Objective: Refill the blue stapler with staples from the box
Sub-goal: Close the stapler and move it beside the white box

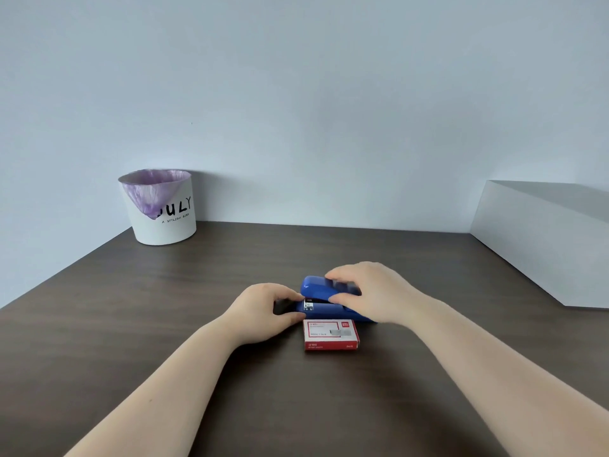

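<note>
The blue stapler (pixel 318 291) lies on the dark wooden table (pixel 164 308), near the middle. My right hand (pixel 372 291) grips its top arm from above, fingers over the far side and thumb on the near side; the arm looks slightly raised at its left end. My left hand (pixel 263 311) pinches the stapler's front end and base between thumb and fingers. The red and white staple box (pixel 330 334) lies shut just in front of the stapler, touching neither hand.
A white bin (pixel 164 222) with a purple liner stands at the back left against the wall. A white box-shaped block (pixel 543 239) sits at the right edge of the table.
</note>
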The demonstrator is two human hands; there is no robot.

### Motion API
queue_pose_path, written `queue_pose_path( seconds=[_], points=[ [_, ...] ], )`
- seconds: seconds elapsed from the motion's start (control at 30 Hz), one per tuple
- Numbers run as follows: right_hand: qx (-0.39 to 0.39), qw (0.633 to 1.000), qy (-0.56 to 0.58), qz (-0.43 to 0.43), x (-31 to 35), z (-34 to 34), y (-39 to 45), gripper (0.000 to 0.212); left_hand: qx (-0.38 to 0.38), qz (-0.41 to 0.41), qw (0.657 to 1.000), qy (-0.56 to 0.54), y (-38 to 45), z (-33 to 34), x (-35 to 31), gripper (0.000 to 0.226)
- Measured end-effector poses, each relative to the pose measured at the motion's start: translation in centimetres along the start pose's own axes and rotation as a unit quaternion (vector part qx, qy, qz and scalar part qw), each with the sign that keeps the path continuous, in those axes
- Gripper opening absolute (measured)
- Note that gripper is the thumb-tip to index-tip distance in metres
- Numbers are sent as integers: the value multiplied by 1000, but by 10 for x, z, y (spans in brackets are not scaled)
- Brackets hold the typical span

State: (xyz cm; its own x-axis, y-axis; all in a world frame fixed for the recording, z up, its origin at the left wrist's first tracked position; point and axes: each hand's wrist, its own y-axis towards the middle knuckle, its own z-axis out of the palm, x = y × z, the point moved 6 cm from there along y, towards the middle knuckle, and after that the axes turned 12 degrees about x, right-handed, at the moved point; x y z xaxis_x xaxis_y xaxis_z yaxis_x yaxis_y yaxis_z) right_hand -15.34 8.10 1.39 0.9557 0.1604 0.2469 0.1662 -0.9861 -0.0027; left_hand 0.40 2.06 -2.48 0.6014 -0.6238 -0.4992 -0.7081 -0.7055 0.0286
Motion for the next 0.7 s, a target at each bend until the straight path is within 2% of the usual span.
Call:
queue_pose_path(
  seconds=[0.17, 0.27, 0.4, 0.47, 0.53, 0.7],
  points=[
    [-24, 998, 15, 62, -28, -1, -22, 37, 2, 1, 1000, -19, 2, 0, 4, 34],
    [-36, 998, 3, 54, -32, 4, -29, 24, 9, -3, 999, -40, 1, 0, 6, 33],
    [-53, 997, 16, 52, -34, 7, -29, 20, -19, -44, 996, -79, 1, -4, 15, 21],
    [-69, 996, 12, 64, -42, 6, -32, 21, -71, -91, 992, -46, 5, -13, 20, 13],
    [-86, 992, 18, 91, -55, 4, -37, 24, -109, -135, 985, -10, 13, -20, 21, 17],
    [-136, 972, 60, 185, -106, -11, -53, 23, -118, -168, 978, 32, 50, -25, -7, 24]
  ],
)
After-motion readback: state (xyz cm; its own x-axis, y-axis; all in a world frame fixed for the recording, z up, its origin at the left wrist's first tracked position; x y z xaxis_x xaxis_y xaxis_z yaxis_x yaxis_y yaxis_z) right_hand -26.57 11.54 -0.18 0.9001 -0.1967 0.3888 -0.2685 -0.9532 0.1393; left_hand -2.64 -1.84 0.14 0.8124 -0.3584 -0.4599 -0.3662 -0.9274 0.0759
